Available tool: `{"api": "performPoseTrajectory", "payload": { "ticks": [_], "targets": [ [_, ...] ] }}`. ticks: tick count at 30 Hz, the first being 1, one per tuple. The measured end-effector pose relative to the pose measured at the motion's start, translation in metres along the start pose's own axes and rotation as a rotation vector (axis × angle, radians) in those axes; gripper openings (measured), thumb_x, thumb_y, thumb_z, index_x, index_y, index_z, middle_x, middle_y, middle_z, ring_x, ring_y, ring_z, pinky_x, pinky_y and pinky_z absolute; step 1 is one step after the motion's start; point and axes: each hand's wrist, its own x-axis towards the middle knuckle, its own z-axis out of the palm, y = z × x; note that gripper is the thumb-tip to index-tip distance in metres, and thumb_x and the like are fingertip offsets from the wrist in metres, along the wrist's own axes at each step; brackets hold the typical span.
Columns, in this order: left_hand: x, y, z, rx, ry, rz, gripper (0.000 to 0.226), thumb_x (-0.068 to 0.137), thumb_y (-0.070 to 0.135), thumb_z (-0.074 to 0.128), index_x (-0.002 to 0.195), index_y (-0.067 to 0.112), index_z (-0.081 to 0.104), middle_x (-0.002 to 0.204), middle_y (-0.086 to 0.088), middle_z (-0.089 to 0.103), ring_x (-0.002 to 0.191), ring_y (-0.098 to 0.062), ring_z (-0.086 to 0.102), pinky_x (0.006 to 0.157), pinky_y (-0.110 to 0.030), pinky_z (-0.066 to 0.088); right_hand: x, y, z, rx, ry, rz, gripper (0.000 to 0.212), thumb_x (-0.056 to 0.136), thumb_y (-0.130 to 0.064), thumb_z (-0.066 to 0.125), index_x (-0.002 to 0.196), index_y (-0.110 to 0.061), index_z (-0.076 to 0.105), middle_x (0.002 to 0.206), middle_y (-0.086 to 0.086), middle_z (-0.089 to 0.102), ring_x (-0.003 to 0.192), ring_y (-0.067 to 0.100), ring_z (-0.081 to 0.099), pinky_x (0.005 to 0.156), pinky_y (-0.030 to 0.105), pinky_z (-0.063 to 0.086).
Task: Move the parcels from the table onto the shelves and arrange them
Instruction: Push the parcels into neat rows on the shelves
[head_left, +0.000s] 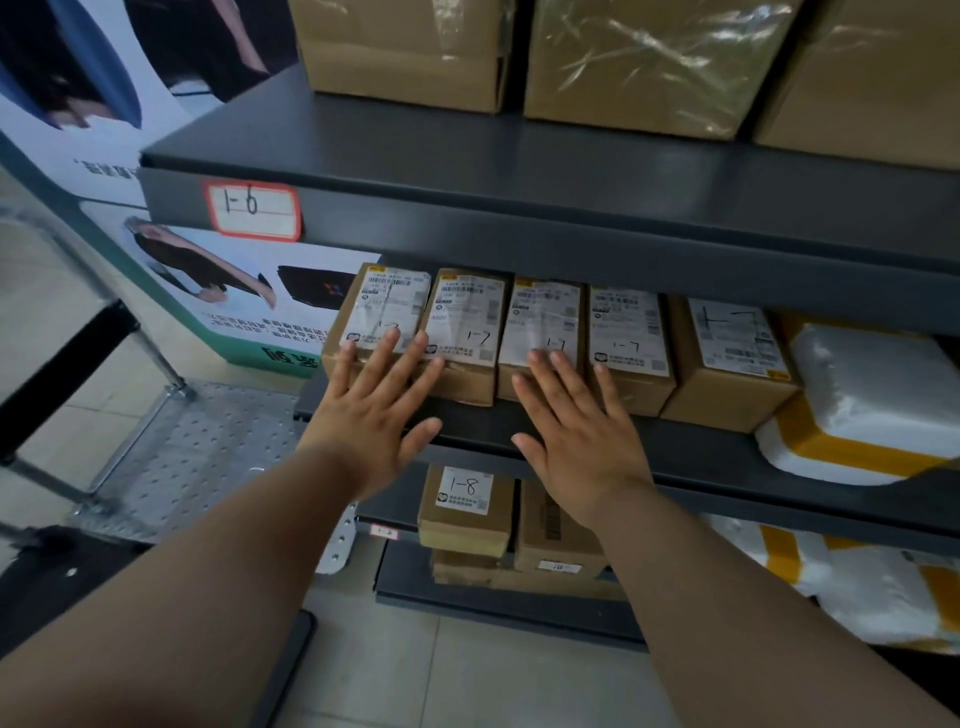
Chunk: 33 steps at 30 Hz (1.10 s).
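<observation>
1. Left hand (371, 410), centre of frame, forearm entering from the lower left. Fingers straight and spread, holding nothing; fingertips rest on the front edges of the 1st box (374, 322) and 2nd box (462, 338).
2. Right hand (576, 426), just right of centre, forearm entering from the lower right. Fingers straight and spread, nothing gripped; fingertips touch the 3rd box (540, 332) and 4th box (628, 343). The thumb hangs over the middle shelf (701, 447) edge.
3. Row of 5 cardboard parcels on the middle shelf, side by side, each with a white shipping label facing up and "1-7" handwritten on it. The 5th box (727, 364) is larger and touched by neither hand.
4. White padded parcel (872, 405) with yellow tape, right edge of frame, same shelf, just beside the 5th box.
5. Lower shelf, below centre: small box marked "1-8" (465, 504), a brown box (558, 540) beside it, white and yellow bags (857, 582) at lower right.
6. Upper shelf, top of frame: 3 large cartons (649, 62); a red-bordered tag (253, 210) reading "1-6" on its front lip.
7. Perforated metal platform (197, 447) at left; a printed poster (249, 291) behind it.
</observation>
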Motion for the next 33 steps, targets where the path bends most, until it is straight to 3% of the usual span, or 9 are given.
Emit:
{"api": "performPoseTrajectory", "payload": {
  "ticks": [5, 8, 11, 14, 17, 20, 24, 30, 33],
  "targets": [
    [0.020, -0.004, -0.005, -0.015, -0.121, -0.017, 0.061, 0.077, 0.059, -0.029, 0.127, 0.030, -0.049, 0.135, 0.004, -0.055, 0.129, -0.021, -0.049, 0.113, -0.052, -0.021, 0.012, 0.005, -0.007, -0.023, -0.056, 0.048, 0.059, 0.090, -0.051, -0.017, 0.142, -0.025, -0.029, 0.146, -0.002, -0.043, 0.136, 0.016, -0.040, 0.110, 0.047, -0.026],
    [0.015, -0.001, -0.001, -0.040, 0.009, 0.052, 0.065, 0.088, 0.058, -0.020, 0.146, 0.029, -0.028, 0.153, -0.002, -0.033, 0.140, -0.021, -0.033, 0.116, -0.054, -0.012, 0.006, 0.005, -0.003, -0.033, 0.017, 0.016, 0.056, 0.098, -0.050, -0.003, 0.145, -0.026, -0.020, 0.147, -0.002, -0.040, 0.140, 0.017, -0.032, 0.113, 0.047, -0.023],
    [0.000, 0.018, 0.005, -0.088, 0.143, 0.205, 0.061, 0.100, 0.054, 0.003, 0.152, 0.022, 0.003, 0.160, -0.004, 0.002, 0.148, -0.022, -0.009, 0.116, -0.056, 0.005, -0.015, 0.000, 0.008, 0.012, 0.213, -0.069, 0.058, 0.098, -0.048, 0.019, 0.149, -0.022, 0.016, 0.158, 0.002, 0.000, 0.148, 0.020, 0.005, 0.118, 0.049, -0.003],
    [-0.019, 0.043, 0.015, -0.101, 0.171, 0.299, 0.061, 0.101, 0.054, 0.006, 0.153, 0.023, 0.005, 0.161, 0.000, 0.000, 0.149, -0.020, -0.006, 0.117, -0.053, 0.006, -0.041, -0.001, 0.022, 0.017, 0.282, -0.152, 0.058, 0.095, -0.045, 0.027, 0.148, -0.019, 0.028, 0.157, 0.002, 0.018, 0.145, 0.022, 0.017, 0.117, 0.049, 0.003],
    [-0.040, 0.069, 0.022, -0.101, 0.164, 0.337, 0.061, 0.101, 0.053, 0.005, 0.154, 0.024, -0.005, 0.162, -0.002, -0.011, 0.149, -0.021, -0.005, 0.119, -0.049, 0.004, -0.069, -0.001, 0.039, -0.028, 0.263, -0.181, 0.059, 0.095, -0.045, 0.025, 0.150, -0.021, 0.026, 0.160, 0.002, 0.016, 0.148, 0.023, 0.009, 0.118, 0.049, 0.002],
    [-0.068, 0.092, 0.031, -0.100, 0.086, 0.378, 0.062, 0.101, 0.052, 0.006, 0.155, 0.021, 0.006, 0.162, -0.005, 0.000, 0.148, -0.025, 0.006, 0.119, -0.046, 0.008, -0.103, -0.001, 0.062, -0.050, 0.231, -0.234, 0.058, 0.096, -0.045, 0.028, 0.149, -0.022, 0.032, 0.159, 0.001, 0.016, 0.148, 0.024, 0.013, 0.118, 0.048, 0.007],
    [-0.096, 0.115, 0.050, -0.125, -0.091, 0.315, 0.065, 0.100, 0.055, 0.007, 0.154, 0.019, 0.015, 0.158, -0.007, 0.022, 0.147, -0.026, 0.017, 0.113, -0.047, 0.017, -0.138, 0.002, 0.095, 0.025, 0.147, -0.230, 0.055, 0.096, -0.043, 0.029, 0.146, -0.021, 0.038, 0.156, 0.004, 0.023, 0.145, 0.023, 0.021, 0.114, 0.049, 0.017],
    [-0.099, 0.132, 0.105, -0.161, -0.175, 0.162, 0.072, 0.086, 0.066, -0.020, 0.148, 0.030, -0.016, 0.159, 0.001, -0.011, 0.146, -0.023, -0.015, 0.117, -0.041, -0.007, -0.136, 0.000, 0.150, 0.071, 0.055, -0.121, 0.057, 0.095, -0.045, 0.028, 0.146, -0.019, 0.035, 0.156, 0.006, 0.025, 0.145, 0.024, 0.019, 0.115, 0.049, 0.015],
    [-0.081, 0.134, 0.139, -0.123, -0.138, 0.100, 0.073, 0.090, 0.066, -0.013, 0.150, 0.027, -0.001, 0.160, -0.002, 0.003, 0.146, -0.025, -0.004, 0.116, -0.041, -0.004, -0.109, -0.002, 0.183, 0.079, 0.105, -0.095, 0.060, 0.094, -0.048, 0.030, 0.146, -0.018, 0.033, 0.156, 0.006, 0.023, 0.145, 0.024, 0.018, 0.114, 0.050, 0.016]
  ]
}}
